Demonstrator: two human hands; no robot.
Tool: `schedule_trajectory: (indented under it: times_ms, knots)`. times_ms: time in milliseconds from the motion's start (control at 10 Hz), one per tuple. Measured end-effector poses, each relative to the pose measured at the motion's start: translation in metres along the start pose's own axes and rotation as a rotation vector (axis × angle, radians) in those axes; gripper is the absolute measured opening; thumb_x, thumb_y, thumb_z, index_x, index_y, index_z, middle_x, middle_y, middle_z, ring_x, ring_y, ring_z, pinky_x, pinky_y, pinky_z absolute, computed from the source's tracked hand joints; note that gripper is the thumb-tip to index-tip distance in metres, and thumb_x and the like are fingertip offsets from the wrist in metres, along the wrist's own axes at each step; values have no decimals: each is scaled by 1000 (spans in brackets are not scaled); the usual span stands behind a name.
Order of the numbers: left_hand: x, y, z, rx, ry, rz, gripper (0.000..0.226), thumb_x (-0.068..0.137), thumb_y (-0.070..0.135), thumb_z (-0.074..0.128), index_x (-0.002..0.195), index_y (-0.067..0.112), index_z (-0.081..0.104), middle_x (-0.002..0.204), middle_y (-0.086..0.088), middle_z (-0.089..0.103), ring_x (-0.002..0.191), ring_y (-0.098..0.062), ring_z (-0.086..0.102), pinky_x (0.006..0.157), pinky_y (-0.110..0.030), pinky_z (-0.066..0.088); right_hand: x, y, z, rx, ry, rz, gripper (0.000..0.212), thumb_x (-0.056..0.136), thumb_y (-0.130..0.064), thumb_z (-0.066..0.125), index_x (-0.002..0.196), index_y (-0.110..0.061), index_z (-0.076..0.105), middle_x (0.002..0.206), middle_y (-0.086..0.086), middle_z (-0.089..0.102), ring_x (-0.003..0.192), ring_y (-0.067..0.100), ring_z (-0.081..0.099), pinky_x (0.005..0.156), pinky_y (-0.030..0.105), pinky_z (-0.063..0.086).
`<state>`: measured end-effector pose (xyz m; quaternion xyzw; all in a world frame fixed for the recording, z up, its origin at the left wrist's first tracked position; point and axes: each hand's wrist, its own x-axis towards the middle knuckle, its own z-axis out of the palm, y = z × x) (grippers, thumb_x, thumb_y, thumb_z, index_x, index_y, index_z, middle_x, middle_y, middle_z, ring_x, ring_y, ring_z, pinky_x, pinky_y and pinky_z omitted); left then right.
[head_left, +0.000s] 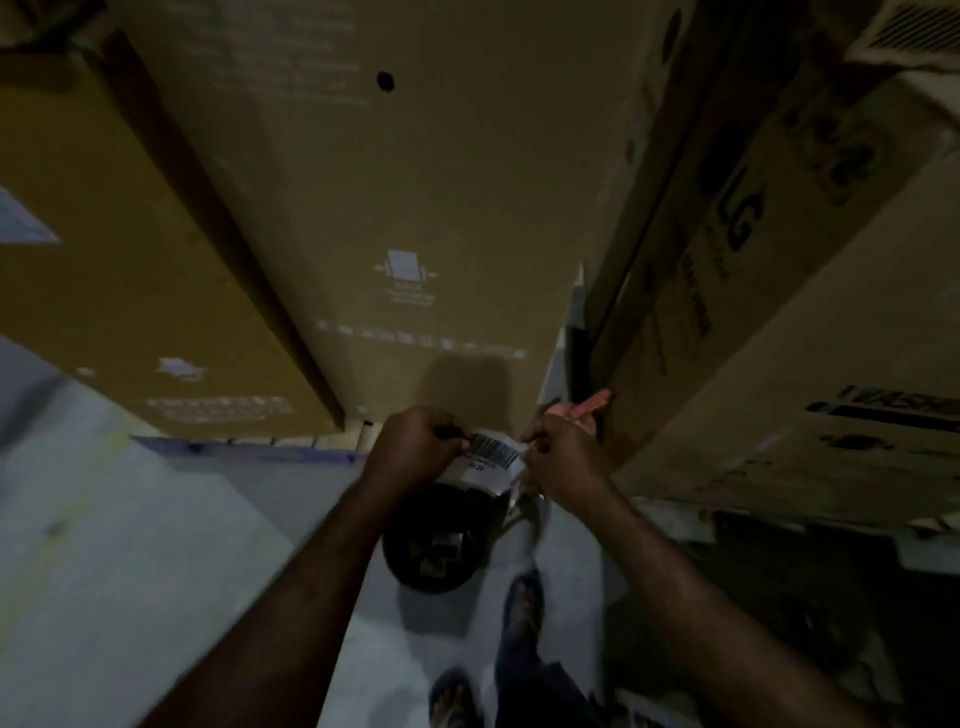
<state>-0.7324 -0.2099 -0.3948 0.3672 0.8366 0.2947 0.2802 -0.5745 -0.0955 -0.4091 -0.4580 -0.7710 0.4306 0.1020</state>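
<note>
In dim light I hold a white barcode label (491, 453) between both hands, in front of a tall cardboard box (415, 208). My left hand (415, 447) pinches the label's left end. My right hand (563, 457) pinches its right end and also holds a reddish pen (589, 405) that sticks up past the knuckles. A dark round object (439, 540), blurred, hangs just below the label and my hands. What it is I cannot tell.
Large cardboard boxes stand close around: one at the left (130, 260), one printed LG at the right (753, 260). A narrow gap runs between the middle and right boxes. Grey floor (130, 571) lies below, with my feet in sandals (519, 613) on it.
</note>
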Motion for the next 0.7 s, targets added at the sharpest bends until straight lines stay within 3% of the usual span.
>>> schedule_trajectory:
  times_ms: [100, 200, 300, 400, 500, 600, 700]
  knots:
    - [28, -31, 14, -16, -16, -140, 12, 80, 20, 79, 91, 16, 79, 83, -1, 75, 81, -16, 70, 74, -25, 53, 41, 19, 32, -35, -120, 69, 37, 78, 2, 66, 61, -28, 55, 63, -5, 61, 64, 22, 62, 64, 41, 57]
    - [53, -61, 28, 15, -1, -246, 2, 80, 25, 78, 79, 24, 77, 78, 4, 72, 79, -11, 68, 71, -21, 49, 83, 37, 66, -139, -246, 57, 35, 77, -2, 64, 55, -28, 53, 70, 2, 66, 74, 27, 65, 72, 41, 56]
    - [80, -99, 50, -28, -2, -316, 17, 82, 23, 73, 66, 20, 69, 71, -7, 72, 72, -21, 69, 70, -29, 56, 120, 57, 101, -258, -407, 68, 17, 87, -15, 59, 73, -25, 61, 90, 11, 71, 85, 33, 65, 79, 43, 55]
    - [102, -137, 73, 34, -30, -303, 34, 87, 36, 60, 84, 7, 76, 85, -8, 74, 80, -23, 69, 68, -24, 48, 152, 74, 135, -372, -526, 96, 21, 95, -19, 52, 110, -12, 65, 115, 13, 64, 105, 32, 60, 91, 37, 50]
    - [117, -175, 100, 202, 10, -69, 39, 77, 39, 48, 78, 13, 78, 76, -9, 75, 65, -28, 72, 53, -27, 53, 176, 94, 175, -432, -562, 58, 16, 96, -13, 53, 105, -9, 65, 108, 12, 62, 97, 29, 60, 87, 39, 49]
    - [135, -224, 133, 297, -16, -117, 31, 84, 35, 54, 92, 15, 77, 89, -10, 76, 77, -28, 73, 66, -28, 50, 185, 124, 216, -417, -521, -11, 14, 89, -1, 54, 81, -3, 64, 81, 17, 61, 68, 29, 53, 72, 42, 48]
    - [159, -285, 179, 316, -239, -481, 37, 94, 40, 49, 121, 20, 64, 121, -13, 67, 107, -33, 65, 81, -29, 50, 196, 166, 262, -448, -505, -29, 11, 81, 3, 56, 77, 1, 66, 85, 23, 65, 72, 27, 55, 73, 39, 48]
